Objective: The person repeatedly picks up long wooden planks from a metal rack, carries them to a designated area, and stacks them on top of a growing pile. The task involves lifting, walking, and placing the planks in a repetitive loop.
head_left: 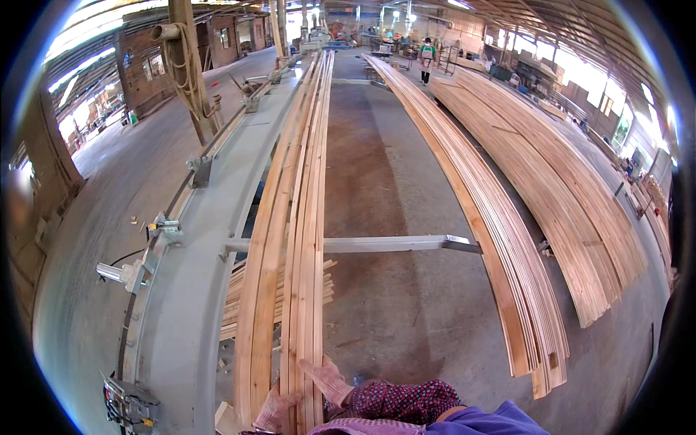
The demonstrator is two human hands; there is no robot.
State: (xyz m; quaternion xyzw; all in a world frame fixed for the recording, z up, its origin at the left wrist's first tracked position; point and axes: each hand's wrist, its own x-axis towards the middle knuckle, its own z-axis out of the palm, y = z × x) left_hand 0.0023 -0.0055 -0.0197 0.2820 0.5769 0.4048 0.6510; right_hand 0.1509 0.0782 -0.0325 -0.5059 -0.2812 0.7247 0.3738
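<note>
Long, narrow wooden strips (304, 290) run away from me in a close bundle, their near ends at the lower edge. My left hand (274, 411), in a pale pink work glove, grips the bundle from its left side, with part of the hand cut off by the frame. On the right side, a little farther up, my right hand (330, 380) wears the same kind of glove and holds the strips with its digits over the top edge. Its palm side is hidden. Just left of the bundle lie wider wooden boards (255, 312), parallel to it.
A long grey metal machine bed (185, 290) flanks the boards on the left, with clamps (168, 230) along it. A metal crossbar (384, 244) spans to another stack of strips (478, 196). Wide panels (551, 196) lie farther right. A person (426, 59) stands far off.
</note>
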